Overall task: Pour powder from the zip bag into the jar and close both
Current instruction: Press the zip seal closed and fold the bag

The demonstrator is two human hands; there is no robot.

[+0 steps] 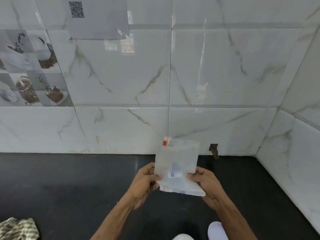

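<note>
Both hands gripped the bag [176, 163], holding it upright above the black table [69, 187] and in front of the tiled wall [216, 75]. The left hand [147, 181] pinched the bag's lower left edge and the right hand [206, 181] its lower right edge, thumbs on the front. The bag's red-marked top pointed up. Below the bag lay a white round thing [217, 230], partly cut off. Well to the bag's lower left lay a checked cloth [19, 228].

Counter [69, 179] stretching left, tiled walls [121, 127] behind and right, cloth [19, 229] front-left
</note>
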